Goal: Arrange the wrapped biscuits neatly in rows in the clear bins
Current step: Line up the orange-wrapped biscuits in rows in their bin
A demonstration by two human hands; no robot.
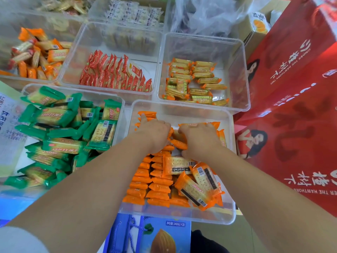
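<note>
Handling orange wrapped biscuits [158, 187], all lying in the near clear bin [231, 214]: the left side is sitting in rows, the right side is lying loose. Packets are looking light, with slick film and brittle crackers inside. Judging that taking each by its long edges is safest. The right hand [198, 139] is curling its grip round packets mid-bin. The left hand [155, 132] is curling fingers among them, thumb out; cannot tell if its grip is holding any. Green packets [60, 143] are crowding the neighbouring bin [73, 87].

Several clear bins [175, 214] sit edge to edge on what seems a white shelf [127, 111], mostly hidden.
</note>
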